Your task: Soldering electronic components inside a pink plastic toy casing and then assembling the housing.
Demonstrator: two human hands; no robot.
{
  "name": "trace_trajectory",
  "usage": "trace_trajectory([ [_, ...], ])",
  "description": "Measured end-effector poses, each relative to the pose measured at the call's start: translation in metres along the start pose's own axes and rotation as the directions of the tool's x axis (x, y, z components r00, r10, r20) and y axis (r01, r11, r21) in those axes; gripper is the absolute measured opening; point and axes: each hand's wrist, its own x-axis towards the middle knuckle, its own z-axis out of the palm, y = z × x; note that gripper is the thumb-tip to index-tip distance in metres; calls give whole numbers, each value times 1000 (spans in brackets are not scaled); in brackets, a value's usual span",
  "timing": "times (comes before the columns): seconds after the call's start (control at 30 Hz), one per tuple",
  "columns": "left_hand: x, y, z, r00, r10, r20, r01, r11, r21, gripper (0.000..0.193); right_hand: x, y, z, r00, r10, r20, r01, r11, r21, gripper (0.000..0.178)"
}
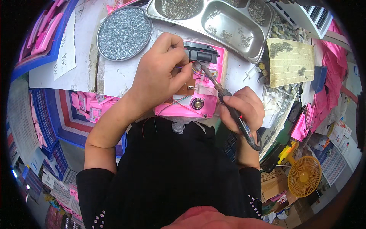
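Observation:
A pink plastic housing (178, 110) lies before me with its inside up. It holds a black plastic part (204, 55), a brown circuit board (186, 89), a small round speaker (198, 103) and thin coloured wires. My left hand (166, 65) is closed in a pinch over its upper left part, on a thin wire (189, 62); the fingertips partly hide it. My right hand (244, 109) grips a soldering iron (238, 118) by its dark handle. The iron's metal tip points up and left, close beside my left fingertips and the wires.
A round tray of small metal pins (124, 32) stands at the far left. Behind the housing is a compartmented steel tray (244, 57) with small metal parts. A stained yellow sponge-like pad (291, 63) lies at right. A yellow fan (304, 176) stands lower right; blue crates (68, 137) hold pink parts at left.

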Motion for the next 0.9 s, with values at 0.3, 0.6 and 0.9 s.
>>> trace_trajectory([
  [0.3, 2, -1, 2, 998, 49, -40, -48, 999, 18, 13, -3, 2, -5, 998, 47, -45, -43, 994, 101, 32],
  [0.6, 2, 0, 3, 997, 66, -39, -65, 997, 45, 15, -1, 5, -5, 998, 38, -43, -33, 994, 106, 31],
  [0.9, -1, -1, 7, 998, 44, -50, -42, 998, 38, 13, 7, 10, -2, 1000, 28, 10, -29, 996, 88, 31],
])
